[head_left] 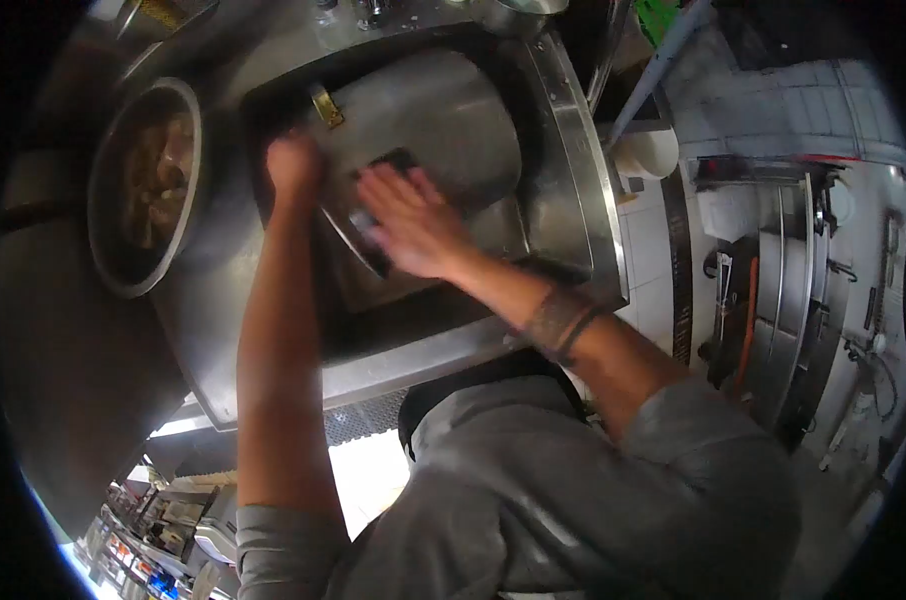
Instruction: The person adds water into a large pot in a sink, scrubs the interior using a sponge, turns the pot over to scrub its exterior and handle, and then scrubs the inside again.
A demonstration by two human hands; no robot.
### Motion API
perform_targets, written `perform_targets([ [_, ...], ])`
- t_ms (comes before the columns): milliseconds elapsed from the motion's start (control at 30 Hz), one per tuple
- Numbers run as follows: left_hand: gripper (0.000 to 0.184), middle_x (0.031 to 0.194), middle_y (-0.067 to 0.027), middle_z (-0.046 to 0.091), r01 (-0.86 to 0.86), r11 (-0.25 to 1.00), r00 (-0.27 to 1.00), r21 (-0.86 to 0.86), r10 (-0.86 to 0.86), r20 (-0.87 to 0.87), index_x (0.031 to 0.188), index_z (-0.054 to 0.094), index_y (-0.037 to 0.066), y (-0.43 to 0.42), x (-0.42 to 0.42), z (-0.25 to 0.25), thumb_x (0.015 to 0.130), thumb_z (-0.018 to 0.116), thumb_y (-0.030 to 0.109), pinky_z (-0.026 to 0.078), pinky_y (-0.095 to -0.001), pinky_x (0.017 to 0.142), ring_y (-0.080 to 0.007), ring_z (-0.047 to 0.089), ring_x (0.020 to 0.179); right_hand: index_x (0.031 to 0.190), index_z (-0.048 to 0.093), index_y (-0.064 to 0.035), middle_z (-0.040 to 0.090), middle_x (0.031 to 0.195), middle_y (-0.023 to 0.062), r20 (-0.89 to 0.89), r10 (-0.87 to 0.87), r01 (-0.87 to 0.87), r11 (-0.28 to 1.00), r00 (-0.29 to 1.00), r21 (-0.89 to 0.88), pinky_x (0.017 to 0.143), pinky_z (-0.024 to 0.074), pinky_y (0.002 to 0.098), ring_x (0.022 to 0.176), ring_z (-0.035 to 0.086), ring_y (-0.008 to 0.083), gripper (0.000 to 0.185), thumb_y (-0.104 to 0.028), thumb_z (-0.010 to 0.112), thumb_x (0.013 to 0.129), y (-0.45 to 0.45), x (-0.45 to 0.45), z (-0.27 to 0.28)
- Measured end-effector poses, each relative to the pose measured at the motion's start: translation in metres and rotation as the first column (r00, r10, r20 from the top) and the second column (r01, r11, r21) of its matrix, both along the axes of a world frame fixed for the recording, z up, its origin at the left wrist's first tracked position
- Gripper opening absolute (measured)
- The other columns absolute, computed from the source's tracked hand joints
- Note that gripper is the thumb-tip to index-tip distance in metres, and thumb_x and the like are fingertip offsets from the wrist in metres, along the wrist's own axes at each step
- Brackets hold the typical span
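Note:
A large metal pot point(443, 110) lies tilted on its side in the sink point(598, 215), with a yellowish metal handle point(326, 106) on its wall. My left hand point(293, 165) is closed at the pot's rim, on the left, its fingertips hidden. Flat against the pot's side, my right hand point(410, 220) presses on a dark scrubbing pad point(395, 158). Part of this pad shows beyond the blurred fingers, and the palm covers the rest.
Left of the sink stands a big round metal bowl point(188, 190) with pale food pieces point(158, 180) in it. Another metal container point(523, 8) sits at the back edge. A white round container point(648, 153) is to the right, near metal shelving point(783, 290).

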State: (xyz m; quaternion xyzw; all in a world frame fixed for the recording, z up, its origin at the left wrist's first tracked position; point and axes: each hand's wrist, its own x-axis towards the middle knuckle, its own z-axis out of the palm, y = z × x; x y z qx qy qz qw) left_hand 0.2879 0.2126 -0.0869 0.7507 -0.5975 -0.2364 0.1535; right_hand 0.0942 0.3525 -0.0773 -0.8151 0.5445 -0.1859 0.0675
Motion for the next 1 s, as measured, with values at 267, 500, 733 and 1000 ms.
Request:
perform_targets([
  [267,0.018,0.085,-0.019,0.072,0.339,0.92,0.862,-0.195,-0.221,0.457,0.089,0.074,0.004,-0.002,0.006,-0.009,0.085,0.061,0.016,0.058,-0.0464,0.07,-0.0347,0.073,0.079,0.138,0.057,-0.0021,0.051,0.152,0.0161,0.055,-0.279,0.283,0.956,0.959,-0.076,0.12,0.0276,0.0567,0.147,0.04,0.032,0.051,-0.034,0.059,0.098,-0.09,-0.009,0.016],
  [500,0.032,0.086,-0.024,0.069,-0.089,0.988,0.978,-0.126,0.063,-0.2,0.089,0.069,-0.004,0.024,0.007,0.0,0.098,0.058,0.025,0.054,-0.0502,0.072,-0.0428,0.07,0.083,0.112,0.07,-0.0136,0.066,0.126,0.0063,0.015,-0.162,0.162,0.98,0.987,-0.116,0.093,0.0428,0.0481,0.11,0.059,0.0318,0.021,-0.022,0.066,0.093,-0.065,-0.077,0.012],
  [733,0.01,0.083,-0.0271,0.067,0.073,0.907,0.958,-0.414,-0.179,-0.224,0.098,0.053,0.0,0.102,-0.071,0.078,0.094,0.059,0.008,0.05,-0.0554,0.068,-0.0479,0.065,0.077,0.116,0.07,-0.014,0.072,0.109,0.0117,0.212,-0.447,0.495,0.775,0.869,-0.392,0.1,0.0455,0.0491,0.111,0.059,0.0385,0.027,-0.029,0.061,0.096,-0.247,-0.205,0.07],
  [1000,0.024,0.079,-0.0228,0.069,0.35,0.936,0.926,-0.014,-0.349,-0.145,0.104,0.046,0.002,0.146,-0.113,0.098,0.087,0.06,0.009,0.057,-0.0529,0.061,-0.0436,0.07,0.071,0.149,0.03,-0.0017,0.064,0.129,0.0296,-0.219,-0.454,0.497,0.839,0.864,0.222,0.103,0.047,0.0536,0.117,0.063,0.0478,0.069,-0.024,0.06,0.092,-0.336,-0.212,0.04],
])
